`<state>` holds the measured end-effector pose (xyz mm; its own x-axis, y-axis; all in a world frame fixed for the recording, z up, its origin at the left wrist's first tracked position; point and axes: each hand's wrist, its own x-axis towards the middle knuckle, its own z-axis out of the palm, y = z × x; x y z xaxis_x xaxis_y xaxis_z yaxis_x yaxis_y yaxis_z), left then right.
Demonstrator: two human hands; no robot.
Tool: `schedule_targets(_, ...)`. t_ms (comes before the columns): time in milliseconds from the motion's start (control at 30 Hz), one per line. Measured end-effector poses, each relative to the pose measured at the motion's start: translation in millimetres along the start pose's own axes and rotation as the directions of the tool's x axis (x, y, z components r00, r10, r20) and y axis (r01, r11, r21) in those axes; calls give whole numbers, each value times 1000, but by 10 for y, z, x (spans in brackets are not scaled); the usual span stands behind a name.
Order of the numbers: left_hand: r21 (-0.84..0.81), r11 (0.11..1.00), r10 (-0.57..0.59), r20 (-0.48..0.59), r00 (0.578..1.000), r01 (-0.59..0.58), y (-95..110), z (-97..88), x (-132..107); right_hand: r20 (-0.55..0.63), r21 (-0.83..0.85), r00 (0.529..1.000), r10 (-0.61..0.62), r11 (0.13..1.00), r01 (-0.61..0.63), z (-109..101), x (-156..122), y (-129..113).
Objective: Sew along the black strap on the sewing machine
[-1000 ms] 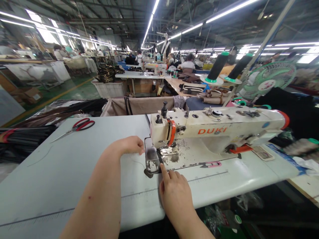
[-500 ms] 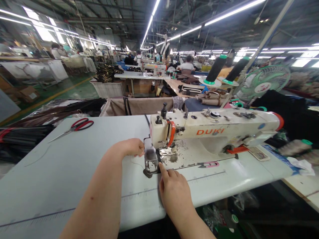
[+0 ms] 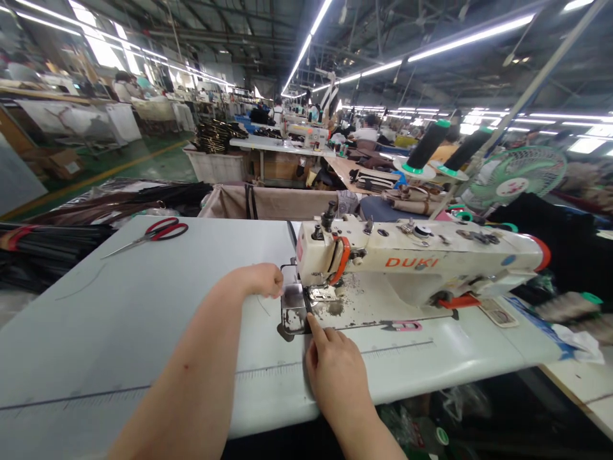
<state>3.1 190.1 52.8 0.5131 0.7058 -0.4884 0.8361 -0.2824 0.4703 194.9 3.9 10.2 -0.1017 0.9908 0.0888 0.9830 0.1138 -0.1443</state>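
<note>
The left hand (image 3: 267,280) is curled, its hold I cannot tell; the right hand (image 3: 336,365), loosely unfolded, touches a strip (image 3: 308,303) below the machine (image 3: 368,254) ahead

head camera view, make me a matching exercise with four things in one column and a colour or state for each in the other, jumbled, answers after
Things
1. Scissors
2. Sewing machine
3. Right hand
4. Thread snips

Descriptions
A. Index finger extended
B. Pink handle
C. Orange DUKI lettering
D. Red and black handles

Pairs: 1-D, 2-C, 3-A, 4-B
</note>
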Motion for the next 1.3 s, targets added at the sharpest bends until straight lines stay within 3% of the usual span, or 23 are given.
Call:
schedule_targets(467, -60, 997, -65, -215, 975, 53, -57, -3, 98, -157, -17, 979, -127, 992, 126, 162, 7, 162)
schedule_targets(667, -89, 993, -105, -393, 913, 76, -94, 41, 275, -294, 115, 943, -158, 973, 199, 293, -51, 295)
schedule_targets(867, -154, 987, -121, -512, 850, 48, 48, 171, 500, -278, 130, 951, -133, 976, 175, 289, -74, 290)
schedule_targets(1033, -191, 981, -122, -540, 833, 20, 199, 277, 592, -225, 147, 970, -88, 981, 124, 244, -81, 265)
schedule_targets(1300, -214, 976, -79, -489, 869, -32, 189, 251, 647, -227, 154, 972, -59, 983, 95, 242, -94, 290)
